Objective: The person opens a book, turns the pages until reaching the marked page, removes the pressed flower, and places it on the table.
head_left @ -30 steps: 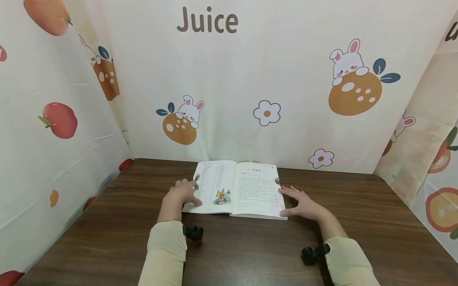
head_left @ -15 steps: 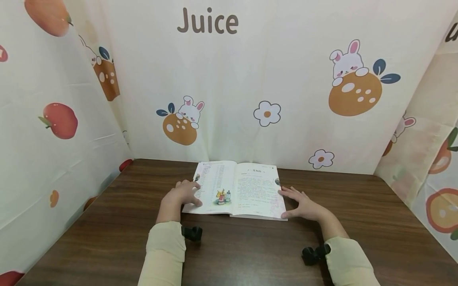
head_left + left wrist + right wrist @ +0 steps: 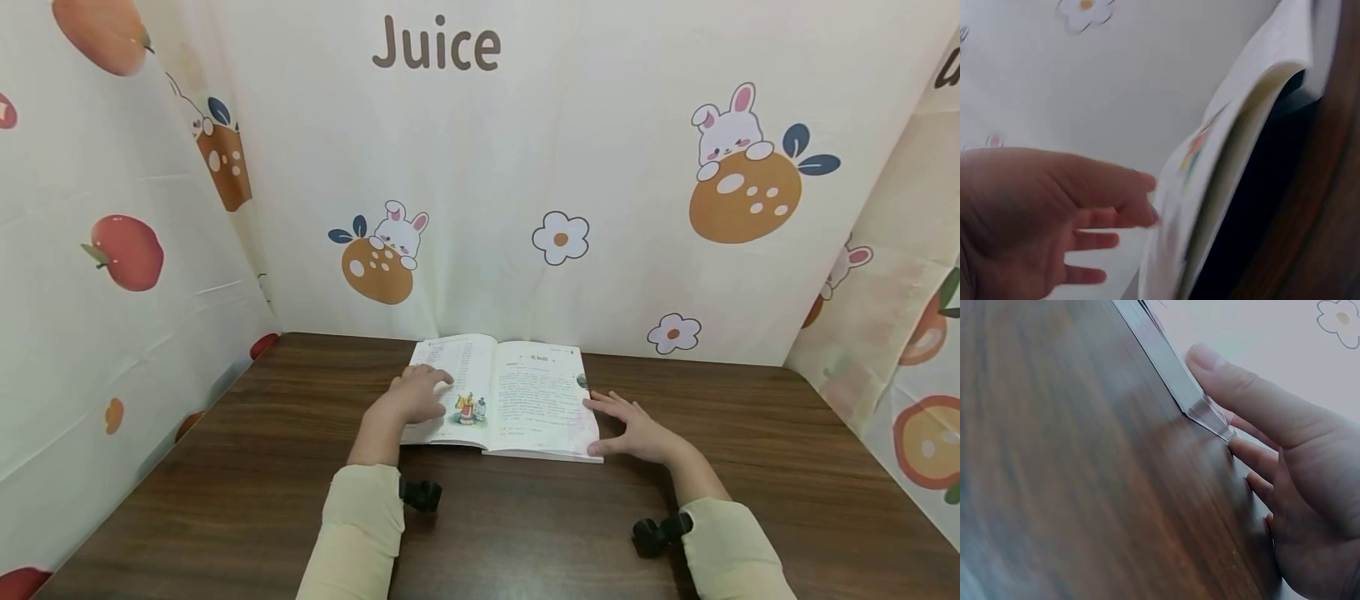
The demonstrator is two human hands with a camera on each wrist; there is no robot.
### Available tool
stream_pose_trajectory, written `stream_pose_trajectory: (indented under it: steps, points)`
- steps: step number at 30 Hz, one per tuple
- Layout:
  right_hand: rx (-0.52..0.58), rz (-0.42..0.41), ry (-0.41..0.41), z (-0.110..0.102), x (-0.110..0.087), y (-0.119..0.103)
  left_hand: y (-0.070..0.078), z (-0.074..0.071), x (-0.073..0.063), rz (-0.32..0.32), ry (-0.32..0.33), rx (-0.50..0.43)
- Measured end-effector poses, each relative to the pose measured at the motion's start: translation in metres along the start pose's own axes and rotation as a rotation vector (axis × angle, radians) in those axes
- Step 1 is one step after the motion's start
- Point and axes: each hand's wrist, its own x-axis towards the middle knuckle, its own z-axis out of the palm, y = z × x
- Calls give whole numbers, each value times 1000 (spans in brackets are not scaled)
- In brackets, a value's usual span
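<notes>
An open book (image 3: pixel 536 400) lies on the dark wooden table, with printed text and a small coloured picture on its left page. Over that left page is my left hand (image 3: pixel 408 400), its fingers loosely extended. In the left wrist view, the thumb tip is right at the surface of the book's left page (image 3: pixel 1182 181); the left part tilts up over a dark gap. At the book's right edge rests my right hand (image 3: pixel 637 429), fingers spread. Its thumb (image 3: pixel 1235 381) lies on the page near the edge, while the other fingers touch the side of the pages.
Behind the table (image 3: pixel 517 533) hangs a pale curtain (image 3: pixel 480 158) printed with rabbits, fruit and flowers, and similar cloth closes both sides. A black wrist camera (image 3: pixel 422 496) is strapped to the left wrist, another black camera (image 3: pixel 656 535) to the right.
My left hand has moved right, from the book's left edge further over the left page. The left edge of the book has shifted slightly inward. My right hand has stayed put.
</notes>
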Motion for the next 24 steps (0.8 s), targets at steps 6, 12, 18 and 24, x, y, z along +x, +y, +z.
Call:
stream_pose_trajectory:
  steps: [6, 12, 18, 24]
  points:
    - [-20, 18, 16, 1, 1, -1, 38, 15, 8, 181, 132, 64]
    - [-6, 24, 31, 0, 1, -3, 85, 41, 10, 375, 246, 275]
    - [-5, 17, 33, 2, 1, -2, 108, 68, 8, 461, 199, 428]
    - [-3, 10, 29, 1, 2, -4, 118, 78, 7, 560, 280, 474]
